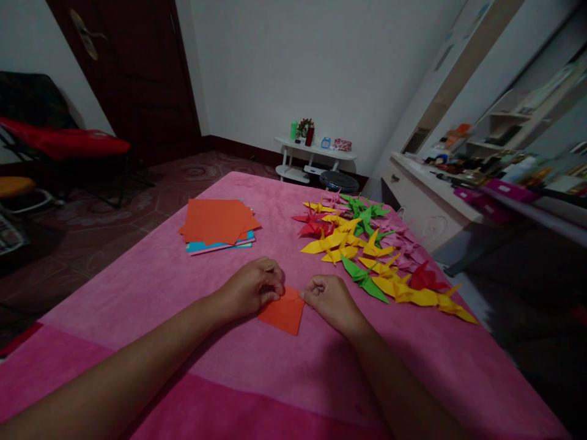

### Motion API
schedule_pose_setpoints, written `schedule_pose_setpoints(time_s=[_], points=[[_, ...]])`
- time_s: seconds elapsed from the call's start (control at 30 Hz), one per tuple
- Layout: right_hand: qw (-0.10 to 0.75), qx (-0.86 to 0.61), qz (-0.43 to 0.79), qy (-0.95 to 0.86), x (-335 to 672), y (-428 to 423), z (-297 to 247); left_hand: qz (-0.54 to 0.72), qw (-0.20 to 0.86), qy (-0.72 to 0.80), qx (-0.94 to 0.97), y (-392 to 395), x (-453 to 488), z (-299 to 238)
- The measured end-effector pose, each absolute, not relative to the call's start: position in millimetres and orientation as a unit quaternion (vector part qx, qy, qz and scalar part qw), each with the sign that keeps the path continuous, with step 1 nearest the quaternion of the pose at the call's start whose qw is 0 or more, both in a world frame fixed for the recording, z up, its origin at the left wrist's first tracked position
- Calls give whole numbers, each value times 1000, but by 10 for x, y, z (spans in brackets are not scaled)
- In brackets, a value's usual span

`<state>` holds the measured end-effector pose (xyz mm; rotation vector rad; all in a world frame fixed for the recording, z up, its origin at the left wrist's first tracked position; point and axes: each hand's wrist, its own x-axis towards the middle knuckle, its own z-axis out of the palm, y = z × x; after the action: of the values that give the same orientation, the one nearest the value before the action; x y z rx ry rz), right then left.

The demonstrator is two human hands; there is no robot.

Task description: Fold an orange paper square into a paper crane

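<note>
A small folded square of orange paper lies on the pink tablecloth in front of me. My left hand pinches its upper left corner between thumb and fingers. At the upper right corner, my right hand is closed with thumb and fingertips on the paper's edge. Beyond my left hand is a stack of orange paper sheets, with blue and pink sheets showing underneath. To the right of my right hand lie many folded paper cranes, among them a green crane, yellow cranes and a red crane.
The table's pink cloth spreads all around my arms. Pink cranes line its right edge. Past the table stand a small white shelf, a cluttered white dresser, a red chair and a dark door.
</note>
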<state>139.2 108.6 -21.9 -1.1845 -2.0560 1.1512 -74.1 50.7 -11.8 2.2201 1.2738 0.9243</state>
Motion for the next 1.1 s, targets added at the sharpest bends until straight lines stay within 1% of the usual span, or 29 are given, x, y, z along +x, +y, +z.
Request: schedule_pose_setpoints(time_s=[0.2, 0.4, 0.53, 0.63, 0.77, 0.83, 1.1], points=[[234, -435, 391, -777, 1442, 1117, -196, 281, 205, 444, 826, 425, -677, -40], [296, -515, 395, -701, 1452, 1104, -303, 255, 120, 454, 845, 324, -616, 57], [306, -528, 425, -669, 1443, 1078, -317, 215, 82, 461, 857, 310, -590, 25], [273, -531, 459, -658, 1450, 1068, -223, 205, 74, 457, 862, 307, -587, 10], [173, -522, 515, -657, 1493, 1077, -52, 198, 81, 444, 870, 286, -573, 52], [145, -512, 535, -656, 1513, 1084, 1, 196, 84, 440, 873, 271, -552, 78], [125, -496, 556, -655, 1526, 1105, 43, 185, 62, 467, 863, 203, -411, 64]])
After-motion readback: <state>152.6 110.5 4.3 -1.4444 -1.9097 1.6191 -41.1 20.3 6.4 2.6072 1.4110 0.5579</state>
